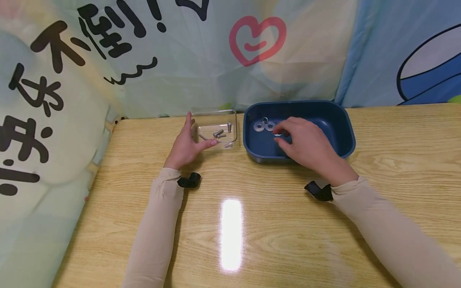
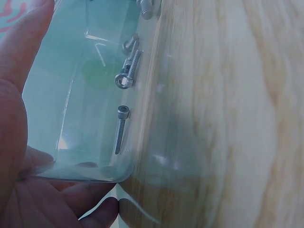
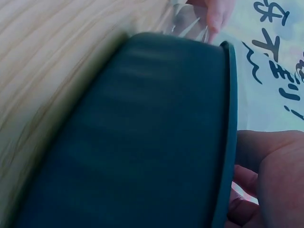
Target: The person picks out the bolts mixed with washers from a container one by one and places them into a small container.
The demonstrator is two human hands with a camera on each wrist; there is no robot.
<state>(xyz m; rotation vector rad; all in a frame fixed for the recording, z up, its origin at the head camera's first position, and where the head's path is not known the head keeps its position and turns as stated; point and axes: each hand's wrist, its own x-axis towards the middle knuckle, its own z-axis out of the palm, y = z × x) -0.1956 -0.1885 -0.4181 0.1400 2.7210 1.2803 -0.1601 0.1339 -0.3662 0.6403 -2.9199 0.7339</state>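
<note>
My left hand (image 1: 185,146) grips the left end of a clear plastic box (image 1: 236,124), its thumb along the front rim. Several metal screws lie loose in the box; a socket-head screw (image 2: 121,128) shows in the left wrist view. To the right stands a dark blue plastic bin (image 1: 264,147). Over the bin, my right hand (image 1: 306,140) reaches in with bent fingers, thumb and forefinger apart. A partly covered washer (image 1: 277,135) lies by those fingertips. Two flat washers (image 1: 259,127) and a small ring (image 1: 265,119) lie left of it. The bin's wall (image 3: 128,133) hides the fingertips in the right wrist view.
Both containers stand on a wood-grain table (image 1: 266,224), close to a printed cloth (image 1: 201,80) hanging behind it. A small gap separates the box from the bin. Black straps (image 1: 189,181) sit at both wrists.
</note>
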